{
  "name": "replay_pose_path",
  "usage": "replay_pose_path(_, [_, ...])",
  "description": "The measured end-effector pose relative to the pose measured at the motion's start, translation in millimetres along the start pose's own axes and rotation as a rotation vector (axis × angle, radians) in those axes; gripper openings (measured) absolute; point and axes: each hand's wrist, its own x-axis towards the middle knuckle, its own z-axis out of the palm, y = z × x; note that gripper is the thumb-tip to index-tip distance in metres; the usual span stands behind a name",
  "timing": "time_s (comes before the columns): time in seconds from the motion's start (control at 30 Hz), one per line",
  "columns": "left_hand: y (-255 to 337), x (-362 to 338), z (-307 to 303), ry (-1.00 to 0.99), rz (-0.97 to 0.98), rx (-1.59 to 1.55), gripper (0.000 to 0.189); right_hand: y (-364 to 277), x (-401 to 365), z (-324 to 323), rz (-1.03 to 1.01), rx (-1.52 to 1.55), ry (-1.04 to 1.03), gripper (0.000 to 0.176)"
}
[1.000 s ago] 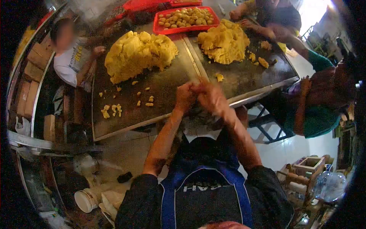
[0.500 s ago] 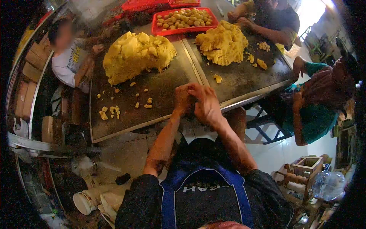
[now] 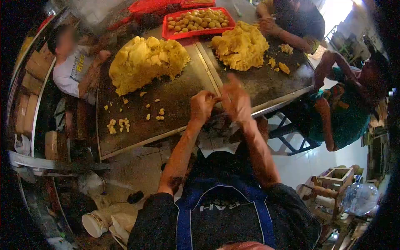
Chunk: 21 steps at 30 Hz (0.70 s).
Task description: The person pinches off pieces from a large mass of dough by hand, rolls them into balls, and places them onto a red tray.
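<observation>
My left hand [image 3: 203, 107] is over the table's near edge, its fingers bent together around something I cannot make out. Close to its right is my right hand [image 3: 236, 100], blurred, with its fingers spread and pointing away from me. Beyond my hands, a large yellow dough mound [image 3: 148, 62] lies on the dark table [image 3: 175, 100] to the left, and a smaller dough mound [image 3: 241, 46] lies to the right. Small dough pieces [image 3: 123, 123] are scattered at the left. A red tray [image 3: 199, 33] of round dough balls stands at the far side.
A person [image 3: 73, 66] sits at the left of the table, another [image 3: 300, 25] at the far right, and a third in green [image 3: 341, 112] at the right. A metal strip [image 3: 206, 62] divides the tabletop. Buckets stand on the floor at lower left.
My right hand has moved right, away from my left hand, and its fingers have spread. The person in green has raised an arm. The view has shifted slightly.
</observation>
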Motion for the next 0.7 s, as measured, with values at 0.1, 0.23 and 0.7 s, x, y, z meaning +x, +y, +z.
replay_pose_path(0.1, [-8, 4, -10, -0.107, -0.073, -0.194, 0.038, 42, 4, -12, 0.199, -0.390, 0.063, 0.050])
replay_pose_path(0.23, [-27, 10, -9, -0.089, -0.181, -0.103, 0.045, 89, 46, -21, 0.028, -0.354, -0.166, 0.040])
replay_pose_path(0.7, [-48, 11, -26, -0.028, -0.266, -0.196, 0.046, 80, 35, -8, -0.241, -0.627, -0.081, 0.025])
